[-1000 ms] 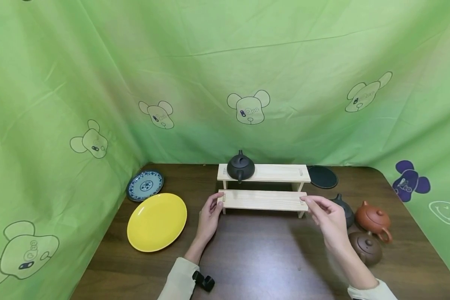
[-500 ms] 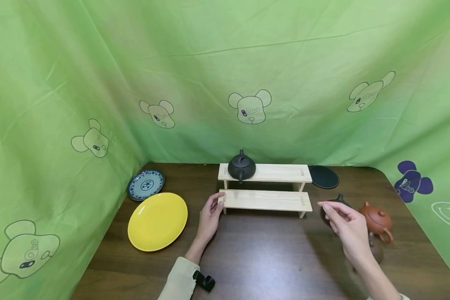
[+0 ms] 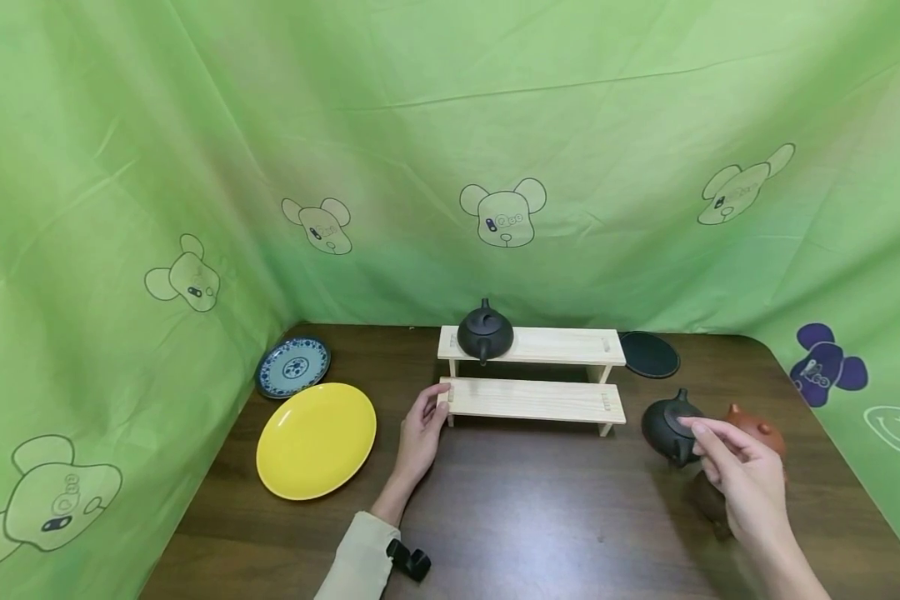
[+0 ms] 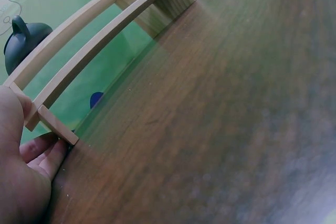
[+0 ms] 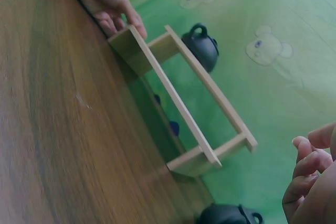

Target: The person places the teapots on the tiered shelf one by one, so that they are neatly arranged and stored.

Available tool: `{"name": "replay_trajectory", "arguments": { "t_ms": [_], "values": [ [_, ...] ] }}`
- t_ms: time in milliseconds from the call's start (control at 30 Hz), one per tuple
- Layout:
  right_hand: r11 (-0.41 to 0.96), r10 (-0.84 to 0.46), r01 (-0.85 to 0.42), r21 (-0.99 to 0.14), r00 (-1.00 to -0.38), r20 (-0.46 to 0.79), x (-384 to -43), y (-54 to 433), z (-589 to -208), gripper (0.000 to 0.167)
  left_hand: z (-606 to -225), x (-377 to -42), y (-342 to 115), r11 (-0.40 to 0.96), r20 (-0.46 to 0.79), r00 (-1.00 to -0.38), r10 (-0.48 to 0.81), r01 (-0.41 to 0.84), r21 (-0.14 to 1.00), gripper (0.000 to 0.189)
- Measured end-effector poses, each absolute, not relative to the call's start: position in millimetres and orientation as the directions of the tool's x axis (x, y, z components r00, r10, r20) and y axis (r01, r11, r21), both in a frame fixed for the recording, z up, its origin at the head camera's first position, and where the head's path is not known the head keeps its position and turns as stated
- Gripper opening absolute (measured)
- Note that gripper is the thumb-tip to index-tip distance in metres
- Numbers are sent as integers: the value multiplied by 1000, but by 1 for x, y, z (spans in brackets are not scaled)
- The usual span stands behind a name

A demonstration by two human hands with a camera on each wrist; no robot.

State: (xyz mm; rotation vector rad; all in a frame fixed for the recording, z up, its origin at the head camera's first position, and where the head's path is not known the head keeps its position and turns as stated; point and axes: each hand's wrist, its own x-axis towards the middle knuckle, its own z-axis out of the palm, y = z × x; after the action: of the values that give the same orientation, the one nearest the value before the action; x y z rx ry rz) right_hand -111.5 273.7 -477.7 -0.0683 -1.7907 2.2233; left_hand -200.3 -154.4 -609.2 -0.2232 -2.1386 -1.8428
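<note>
A two-step pale wooden shelf (image 3: 532, 400) stands at the table's back. My left hand (image 3: 420, 437) grips the left end of its lower step; in the left wrist view the thumb lies on the board and the fingers curl beside the leg. A black teapot (image 3: 486, 332) sits on the upper step's left part. My right hand (image 3: 746, 479), fingers loosely bent and holding nothing, hovers by a second black teapot (image 3: 663, 429) on the table, overlapping its edge in the head view. In the right wrist view a gap shows between hand and teapot.
Behind my right hand, a reddish clay teapot (image 3: 765, 435) and a dark brown teapot (image 3: 708, 500) are partly hidden. A black round coaster (image 3: 648, 354) lies right of the shelf. At left are a yellow plate (image 3: 315, 442) and a blue patterned plate (image 3: 294, 368).
My right hand has let go of the lower step's right end and moved right, over to the teapots. My left hand keeps its grip on the shelf, which stays in place.
</note>
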Motion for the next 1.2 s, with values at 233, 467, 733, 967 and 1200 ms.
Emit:
{"name": "replay_trajectory", "arguments": {
  "t_ms": [233, 467, 733, 967, 1200],
  "values": [
    [-217, 311, -165, -962, -946, 92, -105, 295, -481, 25, -611, -201, -156, 159, 299, -951, -83, 284, 946, 29],
    [-212, 364, -133, -968, -930, 48, -97, 317, -485, 24, -618, -206, -159, 137, 276, -959, -68, 265, 954, 30],
    [-237, 399, -146, -961, -916, 41, -88, 343, -494, 26, -615, -204, -158, 133, 278, -958, -74, 267, 954, 30],
    [-238, 409, -115, -964, -913, 8, -83, 361, -501, 25, -609, -202, -156, 132, 248, -965, -82, 236, 963, 29],
    [-205, 399, -50, -977, -916, -37, -82, 372, -507, 24, -612, -204, -158, 125, 238, -968, -73, 228, 966, 30]
  ]
}}
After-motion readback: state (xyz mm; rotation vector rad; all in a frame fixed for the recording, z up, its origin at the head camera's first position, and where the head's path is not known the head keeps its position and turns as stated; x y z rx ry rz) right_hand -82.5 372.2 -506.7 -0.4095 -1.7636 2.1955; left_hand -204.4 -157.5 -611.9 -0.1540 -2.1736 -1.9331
